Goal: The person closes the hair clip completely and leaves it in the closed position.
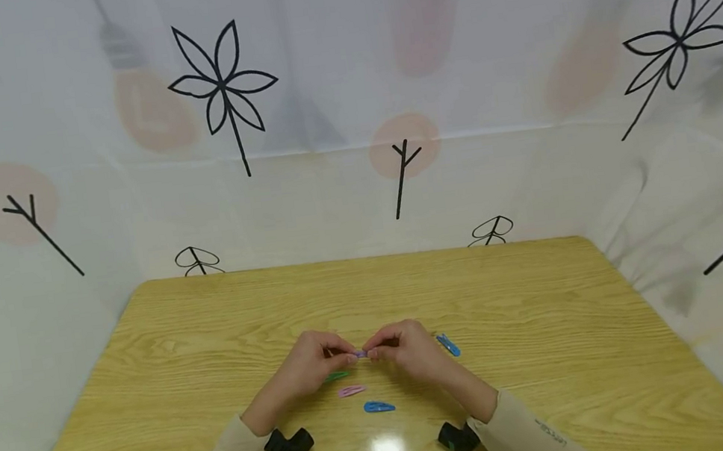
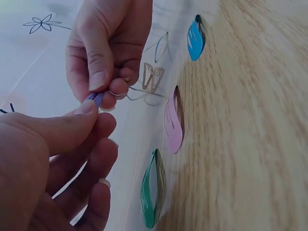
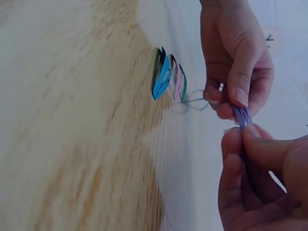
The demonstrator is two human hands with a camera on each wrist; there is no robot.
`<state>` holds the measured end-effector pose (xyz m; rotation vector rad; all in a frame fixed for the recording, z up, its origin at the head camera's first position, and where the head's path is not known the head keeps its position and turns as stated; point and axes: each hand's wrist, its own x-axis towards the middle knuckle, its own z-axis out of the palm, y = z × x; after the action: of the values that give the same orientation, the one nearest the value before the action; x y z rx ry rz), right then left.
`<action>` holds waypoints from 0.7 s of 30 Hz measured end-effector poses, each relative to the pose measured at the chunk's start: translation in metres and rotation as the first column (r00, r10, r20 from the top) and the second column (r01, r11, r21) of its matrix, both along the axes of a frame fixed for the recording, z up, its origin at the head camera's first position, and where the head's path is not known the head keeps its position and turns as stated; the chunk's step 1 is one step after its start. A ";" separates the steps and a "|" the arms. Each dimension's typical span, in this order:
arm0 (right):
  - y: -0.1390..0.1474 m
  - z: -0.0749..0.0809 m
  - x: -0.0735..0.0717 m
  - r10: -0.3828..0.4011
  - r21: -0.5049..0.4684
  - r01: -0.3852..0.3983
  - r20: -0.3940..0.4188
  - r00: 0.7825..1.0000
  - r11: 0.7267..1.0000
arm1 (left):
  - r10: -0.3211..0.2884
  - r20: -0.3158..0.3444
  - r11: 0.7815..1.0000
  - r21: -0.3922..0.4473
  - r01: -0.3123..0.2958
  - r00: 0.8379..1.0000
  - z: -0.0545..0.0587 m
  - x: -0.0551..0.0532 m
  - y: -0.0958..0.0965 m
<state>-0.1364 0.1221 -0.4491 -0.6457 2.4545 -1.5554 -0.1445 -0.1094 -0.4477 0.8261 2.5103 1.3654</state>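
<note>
A purple snap hair clip (image 1: 361,354) is held between both hands above the table. My left hand (image 1: 311,363) pinches one end of it between thumb and fingers. The other end is pinched by my right hand (image 1: 411,351). Fingertips cover much of the clip, though its slotted middle shows in the right wrist view. On the wood below lie a green hair clip (image 1: 336,376), partly hidden by the left hand in the head view, a pink hair clip (image 1: 352,391) and a blue hair clip (image 1: 380,407). Another blue hair clip (image 1: 448,345) lies beside the right hand.
The wooden table (image 1: 211,327) is bordered by a white cloth (image 1: 326,49) with plant drawings. Black curved devices (image 1: 290,446) sit at both wrists. A brownish outlined shape (image 2: 153,77) shows in the left wrist view; I cannot tell what it is.
</note>
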 end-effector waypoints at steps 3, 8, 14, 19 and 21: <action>0.000 -0.001 0.001 -0.002 0.042 0.002 -0.002 1.000 0.999 | -0.013 -0.026 1.000 -0.017 0.012 1.000 -0.001 -0.001 0.000; -0.001 -0.003 0.001 0.000 0.093 0.005 -0.051 0.999 0.996 | -0.054 -0.084 0.998 -0.026 0.052 0.995 -0.002 -0.002 -0.001; -0.003 -0.005 0.002 -0.002 0.145 0.015 -0.089 0.996 0.989 | -0.072 -0.093 0.996 -0.052 0.067 0.993 -0.006 -0.002 -0.002; -0.004 -0.010 0.000 0.012 0.186 0.004 -0.088 0.996 0.983 | -0.067 -0.076 0.996 -0.065 0.062 0.995 -0.010 -0.003 -0.003; -0.005 -0.010 0.000 0.016 0.193 0.000 -0.083 0.996 0.981 | -0.062 -0.079 0.995 -0.081 0.056 0.995 -0.012 -0.004 -0.003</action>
<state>-0.1368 0.1167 -0.4596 -0.6988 2.6177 -1.2902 -0.1483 -0.1127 -0.4598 0.9499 2.5597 1.2307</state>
